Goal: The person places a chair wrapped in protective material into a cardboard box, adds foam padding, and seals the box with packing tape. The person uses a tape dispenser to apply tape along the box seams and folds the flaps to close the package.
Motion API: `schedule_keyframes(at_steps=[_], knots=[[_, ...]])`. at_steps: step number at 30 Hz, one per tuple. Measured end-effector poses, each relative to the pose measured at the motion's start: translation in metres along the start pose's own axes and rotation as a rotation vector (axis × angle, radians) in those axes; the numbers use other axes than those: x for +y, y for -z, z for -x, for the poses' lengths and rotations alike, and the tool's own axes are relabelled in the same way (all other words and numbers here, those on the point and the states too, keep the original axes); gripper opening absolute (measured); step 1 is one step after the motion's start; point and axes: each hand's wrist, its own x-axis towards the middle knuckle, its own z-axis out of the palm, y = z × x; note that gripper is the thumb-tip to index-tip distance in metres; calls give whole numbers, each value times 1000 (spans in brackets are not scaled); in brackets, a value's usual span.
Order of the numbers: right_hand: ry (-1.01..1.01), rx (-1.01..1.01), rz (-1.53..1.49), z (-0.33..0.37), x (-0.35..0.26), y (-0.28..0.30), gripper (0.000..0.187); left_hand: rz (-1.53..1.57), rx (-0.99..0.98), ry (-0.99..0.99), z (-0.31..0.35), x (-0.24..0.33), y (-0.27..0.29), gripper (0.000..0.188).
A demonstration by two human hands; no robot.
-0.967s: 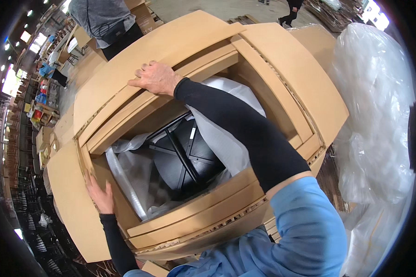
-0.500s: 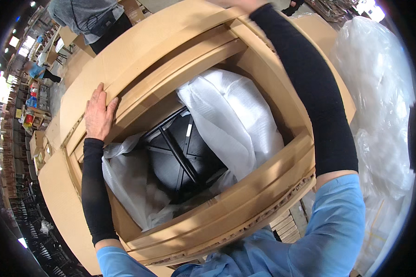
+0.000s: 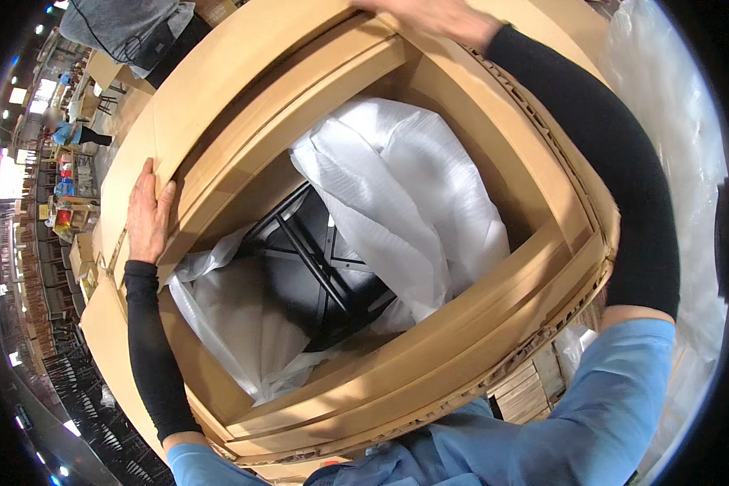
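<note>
We're looking straight down into a big open cardboard box (image 3: pixel 462 340), and it fills nearly the whole view. Its flaps are folded outward on every side, with layered corrugated edges showing along the near wall. Down inside sits a black metal-framed item (image 3: pixel 316 267), dark bars crossing over a flat black panel, low in the middle of the box. White foam wrap (image 3: pixel 413 202) is bunched over its right side and rises toward the far wall, and a clear plastic sheet (image 3: pixel 235 324) lies crumpled on the left and near side of the black item.

Our left hand (image 3: pixel 148 212) lies flat on the left flap of the box, fingers stretched out and together, palm pressing the cardboard right at the inner fold; the grip here is open, nothing clamped in it. Our right hand (image 3: pixel 437 14) reaches over the far flap at the top of the view, fingers lying across the cardboard edge; part of it is cut off by the frame, so we cannot tell whether that grip closes on the flap or just rests on it. Both forearms wear black sleeves, with blue shirt sleeves above them.

To the right of the box, a heap of clear plastic film (image 3: pixel 672 121). At top left, beyond the box, another person in a grey top (image 3: pixel 117 28) stands close, and a wide hall with lights stretches away.
</note>
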Motion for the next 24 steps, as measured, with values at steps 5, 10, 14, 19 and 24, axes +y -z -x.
schedule_keyframes(at_steps=[5, 10, 14, 19, 24], knots=[[-146, -517, 366, 68, -27, 46, 72, -149, -112, -170, -56, 51, 12, 69], [-10, -411, 354, 72, -23, 27, 63, -37, -22, -512, -177, 190, -17, 52], [0, -462, 391, 81, -23, 36, 63, -157, -55, -337, -185, 193, -43, 51], [-58, -492, 247, 74, -30, 43, 60, 362, -222, -488, -197, 148, -52, 62], [-196, -164, 110, 84, -28, 33, 59, -301, 17, -469, -182, 176, -65, 83]])
